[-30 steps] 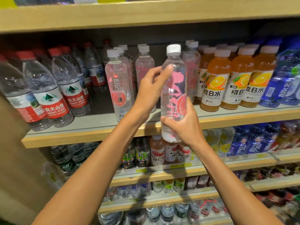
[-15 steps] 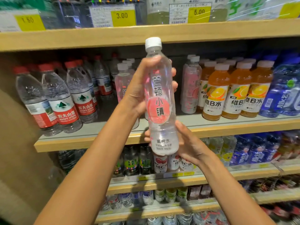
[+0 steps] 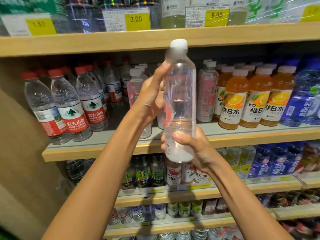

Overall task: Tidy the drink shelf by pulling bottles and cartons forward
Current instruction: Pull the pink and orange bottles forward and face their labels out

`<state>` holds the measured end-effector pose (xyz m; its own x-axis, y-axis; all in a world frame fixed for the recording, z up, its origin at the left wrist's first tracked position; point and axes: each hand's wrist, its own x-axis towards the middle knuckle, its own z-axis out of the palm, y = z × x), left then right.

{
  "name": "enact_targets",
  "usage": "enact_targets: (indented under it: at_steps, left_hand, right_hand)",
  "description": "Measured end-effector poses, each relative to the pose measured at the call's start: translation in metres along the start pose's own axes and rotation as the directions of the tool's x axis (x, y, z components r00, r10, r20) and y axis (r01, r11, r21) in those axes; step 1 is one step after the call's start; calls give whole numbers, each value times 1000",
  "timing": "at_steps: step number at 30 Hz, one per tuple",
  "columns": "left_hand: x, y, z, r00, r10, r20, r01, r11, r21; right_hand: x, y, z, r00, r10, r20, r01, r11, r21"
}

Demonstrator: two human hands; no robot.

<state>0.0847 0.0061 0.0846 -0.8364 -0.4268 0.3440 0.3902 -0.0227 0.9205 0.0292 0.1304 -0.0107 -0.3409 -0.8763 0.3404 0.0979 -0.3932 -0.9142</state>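
Head view showed me a clear bottle (image 3: 180,104) with a white cap held up in the air in front of the drink shelf (image 3: 103,149), off the board and close to upright, its cap level with the front edge of the upper shelf board (image 3: 86,44). The left hand (image 3: 152,99) held the bottle's middle from the left side, palm against it and fingers reaching round the far side, so I saw mostly the back of that hand. The right hand (image 3: 187,146) gripped the bottle's base, fingers curled round it and the thumb across the front. The bottle's pink print sat at its left edge, mostly turned away from me, and I could not read it. Behind the hands, on the shelf, stood red-capped water bottles (image 3: 69,104) on the left, pink-labelled bottles (image 3: 207,94) just right of the held one, then orange drink bottles (image 3: 232,99) in a row near the front edge, and blue bottles (image 3: 301,101) at the far right. More white-capped bottles (image 3: 136,87) stood partly hidden behind the left hand. Yellow price tags (image 3: 136,19) hung on the level above, reading 3.00 and 5.00. Below, small bottles (image 3: 173,172) with red and white labels lined the next shelf down, under the right wrist.
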Motion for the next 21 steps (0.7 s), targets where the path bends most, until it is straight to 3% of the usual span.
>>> enact_targets:
  at_steps: [2,5,9,13,15,18,21]
  left_hand:
    - [-2,0,0,973,139,-184,-101,974,204]
    - [-7,-4,9,918,298,-262,-180,902,394]
    - [-10,-14,28,885,316,-344,-173,906,387]
    - [-5,-18,35,820,329,-468,-176,924,341]
    - [-3,-16,33,798,336,-500,-179,925,337]
    - [-6,-10,25,871,240,-428,-150,961,233]
    - [-7,-2,11,996,17,-92,-29,991,-130]
  right_hand:
    - [3,0,-2,981,-73,-181,42,984,-171]
    - [5,3,-1,920,-214,-327,68,912,-405]
    - [6,14,5,828,-348,-439,-27,758,-652]
    - [3,23,10,831,-378,-409,-68,661,-748]
    - [0,23,9,883,-310,-353,-20,726,-687]
    - [-2,13,-4,974,-108,-198,7,893,-450]
    - [-4,4,-14,994,103,20,-101,992,-80]
